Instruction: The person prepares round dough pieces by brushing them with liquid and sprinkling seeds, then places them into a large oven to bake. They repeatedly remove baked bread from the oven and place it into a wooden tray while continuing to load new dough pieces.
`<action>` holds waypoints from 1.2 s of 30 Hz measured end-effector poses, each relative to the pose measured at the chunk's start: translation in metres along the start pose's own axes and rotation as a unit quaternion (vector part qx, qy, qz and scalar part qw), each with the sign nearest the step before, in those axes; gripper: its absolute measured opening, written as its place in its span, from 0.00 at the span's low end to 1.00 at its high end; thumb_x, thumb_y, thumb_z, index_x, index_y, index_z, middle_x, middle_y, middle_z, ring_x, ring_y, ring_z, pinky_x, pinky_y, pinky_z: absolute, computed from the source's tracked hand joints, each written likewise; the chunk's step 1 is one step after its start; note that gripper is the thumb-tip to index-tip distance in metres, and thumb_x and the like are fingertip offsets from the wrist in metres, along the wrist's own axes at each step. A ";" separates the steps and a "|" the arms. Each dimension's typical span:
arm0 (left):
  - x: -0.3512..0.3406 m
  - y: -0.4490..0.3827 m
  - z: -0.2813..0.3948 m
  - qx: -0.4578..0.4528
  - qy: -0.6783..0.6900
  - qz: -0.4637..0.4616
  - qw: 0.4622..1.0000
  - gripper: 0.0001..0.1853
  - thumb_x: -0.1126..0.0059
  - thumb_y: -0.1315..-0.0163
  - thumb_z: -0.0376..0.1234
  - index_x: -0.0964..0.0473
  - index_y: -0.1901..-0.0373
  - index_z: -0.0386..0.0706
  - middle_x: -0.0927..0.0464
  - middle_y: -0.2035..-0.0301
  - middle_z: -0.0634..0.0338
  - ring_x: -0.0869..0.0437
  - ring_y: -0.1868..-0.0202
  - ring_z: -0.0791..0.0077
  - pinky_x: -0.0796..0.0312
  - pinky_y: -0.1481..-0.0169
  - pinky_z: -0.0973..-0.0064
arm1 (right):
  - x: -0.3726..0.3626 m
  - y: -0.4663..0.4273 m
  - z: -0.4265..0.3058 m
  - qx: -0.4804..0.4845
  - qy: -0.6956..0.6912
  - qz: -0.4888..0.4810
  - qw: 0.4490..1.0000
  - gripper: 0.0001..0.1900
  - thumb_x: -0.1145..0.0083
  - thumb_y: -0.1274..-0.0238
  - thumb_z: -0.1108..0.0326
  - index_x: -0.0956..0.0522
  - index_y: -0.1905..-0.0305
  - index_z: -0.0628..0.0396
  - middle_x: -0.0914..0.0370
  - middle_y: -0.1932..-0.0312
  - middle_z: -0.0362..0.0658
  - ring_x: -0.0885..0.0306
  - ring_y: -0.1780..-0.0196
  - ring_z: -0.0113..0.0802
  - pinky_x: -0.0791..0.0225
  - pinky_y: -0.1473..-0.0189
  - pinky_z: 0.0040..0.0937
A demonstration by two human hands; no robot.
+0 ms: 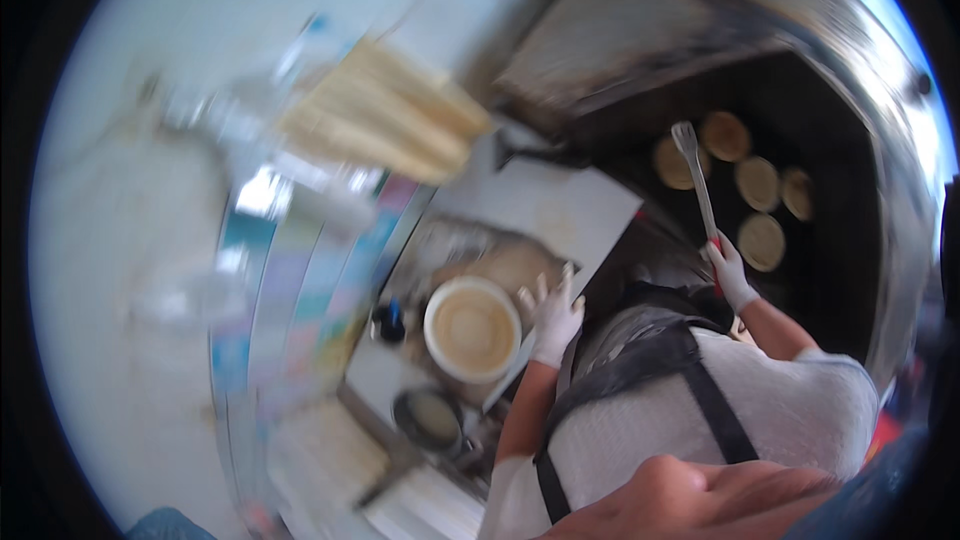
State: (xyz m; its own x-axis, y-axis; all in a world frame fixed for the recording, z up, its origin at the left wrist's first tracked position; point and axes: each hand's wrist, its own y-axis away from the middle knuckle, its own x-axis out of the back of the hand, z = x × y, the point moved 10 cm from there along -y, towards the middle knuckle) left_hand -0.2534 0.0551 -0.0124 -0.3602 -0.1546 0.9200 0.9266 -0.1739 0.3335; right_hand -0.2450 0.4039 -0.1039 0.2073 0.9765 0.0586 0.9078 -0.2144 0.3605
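Observation:
My right hand [729, 270], in a white glove, grips the red handle of a slotted metal turner [699, 180]. The turner's head reaches over a dark griddle [832, 277]. Several round flatbreads [757, 184] lie there, some browned, and the turner partly covers one of them. My left hand [556, 319], also gloved, has its fingers spread and holds nothing. It hovers or rests by the near edge of a white worktop [577, 202]; contact cannot be told. Just left of it stands a white tub [472, 367] with pale tan content, batter or dough.
A dark pot [429, 420] with pale content sits below the tub. A small dark and blue object [388, 319] stands beside it. A raised metal panel [622, 22] borders the griddle's far side. Blurred yellowish sheets or boxes [390, 112] lie at upper left.

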 end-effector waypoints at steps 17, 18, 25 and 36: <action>0.093 0.412 -0.202 0.432 0.055 0.443 0.783 0.24 0.44 0.48 0.34 0.32 0.48 0.38 0.34 0.46 0.44 0.35 0.42 0.44 0.42 0.38 0.54 | -0.368 -0.076 -0.039 0.506 0.685 -0.146 0.504 0.31 0.48 0.43 0.54 0.38 0.36 0.55 0.31 0.44 0.55 0.36 0.40 0.51 0.41 0.41 0.42; 0.104 0.456 -0.216 0.440 0.076 0.462 0.767 0.22 0.44 0.48 0.35 0.30 0.50 0.37 0.30 0.49 0.43 0.31 0.46 0.46 0.40 0.39 0.59 | -0.351 -0.095 -0.045 0.471 0.602 -0.151 0.628 0.30 0.48 0.42 0.55 0.38 0.36 0.56 0.31 0.44 0.55 0.36 0.40 0.51 0.42 0.40 0.43; -0.129 0.793 -0.254 0.820 0.141 0.150 0.534 0.27 0.59 0.38 0.50 0.27 0.58 0.33 0.24 0.65 0.35 0.23 0.56 0.45 0.33 0.48 0.55 | -0.389 -0.019 -0.062 0.230 0.357 -0.385 0.819 0.23 0.50 0.39 0.66 0.34 0.39 0.60 0.30 0.44 0.50 0.33 0.41 0.37 0.42 0.40 0.32; -0.186 0.802 -0.211 0.640 0.552 0.382 0.374 0.23 0.43 0.44 0.35 0.33 0.49 0.33 0.27 0.57 0.55 0.24 0.57 0.67 0.27 0.55 0.73 | -0.677 0.065 -0.037 -0.152 -0.018 -0.562 0.813 0.15 0.46 0.39 0.57 0.26 0.54 0.55 0.22 0.65 0.39 0.25 0.67 0.26 0.30 0.62 0.27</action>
State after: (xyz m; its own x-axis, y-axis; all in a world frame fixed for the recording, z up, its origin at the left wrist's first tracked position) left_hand 0.5334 -0.2607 0.0407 0.8923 -0.1128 0.4371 -0.1572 0.8300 0.5352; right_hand -0.3402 -0.2706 -0.0858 -0.6750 0.5501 -0.4918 0.4010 0.8330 0.3812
